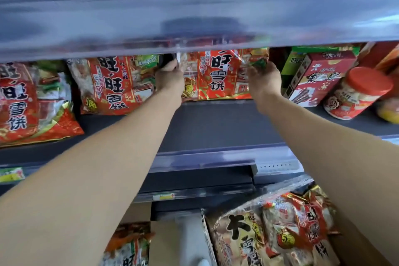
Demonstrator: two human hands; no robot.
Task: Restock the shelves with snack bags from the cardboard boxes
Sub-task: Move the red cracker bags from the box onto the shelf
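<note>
Both arms reach deep into the shelf (216,123), where a red snack bag (216,75) stands upright at the back with its bottom edge resting on the dark shelf surface. The left hand (169,73) grips the bag's upper left edge, its fingers (170,65) curled over the clear plastic. The right hand (262,77) pinches the upper right corner, with its fingers (255,67) closed on the wrapper, so the bag sits squarely between the two hands. The top of the bag is hidden behind the blurred front lip of the upper shelf (194,17). Just to the left a second red bag (108,86) leans at the back, and a third bag (17,101) lies further left near the shelf front. To the right stand a red and white carton (319,75) and a red-lidded jar (356,93) — both tilted. Below the shelf, more snack bags (269,233) lie packed together beside a cardboard box (164,242).
</note>
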